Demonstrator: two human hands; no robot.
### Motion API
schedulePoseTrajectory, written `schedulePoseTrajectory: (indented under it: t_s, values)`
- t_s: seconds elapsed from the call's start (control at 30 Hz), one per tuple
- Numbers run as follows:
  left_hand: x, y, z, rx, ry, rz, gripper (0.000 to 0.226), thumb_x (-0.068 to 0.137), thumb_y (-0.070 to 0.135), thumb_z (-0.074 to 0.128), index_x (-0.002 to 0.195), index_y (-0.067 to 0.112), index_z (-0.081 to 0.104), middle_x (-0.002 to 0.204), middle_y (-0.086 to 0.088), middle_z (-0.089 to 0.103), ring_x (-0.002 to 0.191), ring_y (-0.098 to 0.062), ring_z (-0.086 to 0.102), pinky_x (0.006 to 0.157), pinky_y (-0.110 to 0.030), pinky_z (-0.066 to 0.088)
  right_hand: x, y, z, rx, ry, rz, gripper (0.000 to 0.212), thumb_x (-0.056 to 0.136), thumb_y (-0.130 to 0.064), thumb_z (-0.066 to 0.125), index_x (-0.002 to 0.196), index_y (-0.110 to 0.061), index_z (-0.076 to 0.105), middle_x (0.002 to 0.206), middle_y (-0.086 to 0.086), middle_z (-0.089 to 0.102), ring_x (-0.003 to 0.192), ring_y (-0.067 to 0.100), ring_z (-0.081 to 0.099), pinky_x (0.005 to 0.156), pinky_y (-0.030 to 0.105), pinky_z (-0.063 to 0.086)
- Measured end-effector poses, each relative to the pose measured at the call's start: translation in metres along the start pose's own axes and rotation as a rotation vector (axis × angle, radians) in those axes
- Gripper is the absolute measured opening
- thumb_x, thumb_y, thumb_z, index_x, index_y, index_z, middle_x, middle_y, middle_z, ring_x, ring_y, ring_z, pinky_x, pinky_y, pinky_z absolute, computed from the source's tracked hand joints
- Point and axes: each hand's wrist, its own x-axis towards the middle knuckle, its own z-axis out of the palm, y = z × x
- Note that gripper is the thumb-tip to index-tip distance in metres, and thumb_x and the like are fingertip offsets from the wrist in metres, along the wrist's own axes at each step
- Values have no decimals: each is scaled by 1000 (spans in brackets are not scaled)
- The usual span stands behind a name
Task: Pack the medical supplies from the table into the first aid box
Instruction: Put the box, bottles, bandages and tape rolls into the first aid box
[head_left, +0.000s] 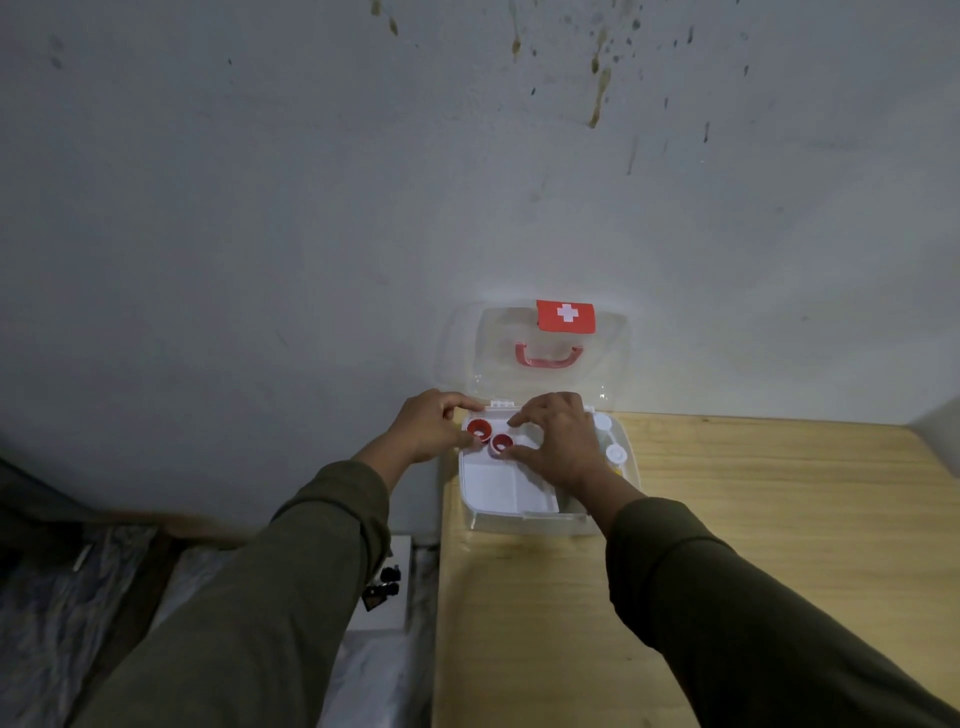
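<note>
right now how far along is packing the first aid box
Far along, it seems. The first aid box sits open, its clear lid up against the wall, with two white-capped bottles along its right side. In hand: the left hand and right hand are at two red-cored tape rolls in the white tray. No loose supplies show on the wooden table; closing the lid remains.

Light wooden table (727, 545), pale grain, set against grey wall. Bearing: one clear plastic first aid box (524, 519) at its far left corner, transparent lid (467, 358) raised upright with red handle.
</note>
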Motion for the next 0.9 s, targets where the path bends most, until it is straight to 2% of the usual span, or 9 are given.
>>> schedulePoseTrajectory:
  t_s: [0.13, 0.27, 0.43, 0.57, 0.6, 0.67, 0.8, 0.9]
  values:
    - [-8, 10, -4, -54, 113, 13, 49, 75, 26, 77, 121, 23, 61, 110, -1, 54, 96, -14, 49, 79, -24, 40, -1, 5, -21, 9, 32, -27, 43, 76, -40, 72, 113, -23, 63, 126, 1, 57, 122, 21, 39, 99, 36, 34]
    - [-20, 25, -6, -74, 224, 24, 49, 75, 28, 77, 121, 24, 60, 112, 0, 54, 97, -13, 51, 79, -23, 40, -8, 13, -45, 33, 103, -35, 42, 79, -38, 71, 117, -24, 59, 131, 0, 55, 126, 21, 38, 103, 37, 32]
    - [-43, 54, 9, -103, 287, 51, 49, 78, 25, 75, 123, 21, 58, 111, 1, 54, 98, -13, 50, 78, -23, 41, -33, 36, -70, 48, 156, -83, 45, 79, -35, 71, 120, -26, 55, 121, -1, 60, 118, 21, 43, 95, 35, 36]
    - [-69, 80, 43, -169, 348, 68, 47, 78, 23, 76, 121, 19, 59, 109, -1, 55, 98, -15, 53, 63, -12, 48, -70, 72, -89, 84, 150, -121, 48, 76, -34, 72, 121, -26, 55, 111, 0, 62, 112, 23, 44, 88, 37, 37]
    - [-76, 86, 54, -182, 371, 78, 45, 77, 24, 76, 119, 19, 60, 108, -2, 55, 98, -16, 54, 67, -17, 51, -80, 82, -94, 92, 143, -121, 49, 76, -34, 73, 121, -25, 55, 111, 1, 62, 112, 23, 44, 88, 37, 37]
    - [-90, 97, 79, -185, 412, 82, 43, 77, 27, 76, 117, 20, 60, 106, -1, 57, 95, -15, 54, 79, -25, 48, -103, 106, -101, 97, 123, -105, 50, 76, -35, 73, 121, -26, 54, 110, 1, 61, 112, 23, 45, 90, 37, 38]
    - [-112, 115, 134, -257, 455, 45, 41, 76, 27, 76, 114, 19, 62, 105, 1, 60, 94, -13, 55, 82, -23, 43, -147, 160, -108, 113, 76, -39, 52, 75, -34, 75, 121, -25, 53, 110, 3, 61, 112, 23, 46, 93, 38, 39]
    - [-126, 121, 180, -255, 424, 8, 43, 77, 29, 76, 116, 19, 62, 106, 0, 60, 94, -12, 55, 80, -21, 40, -181, 199, -105, 121, 13, 20, 55, 74, -35, 75, 123, -25, 52, 111, 4, 60, 111, 22, 48, 92, 37, 40]
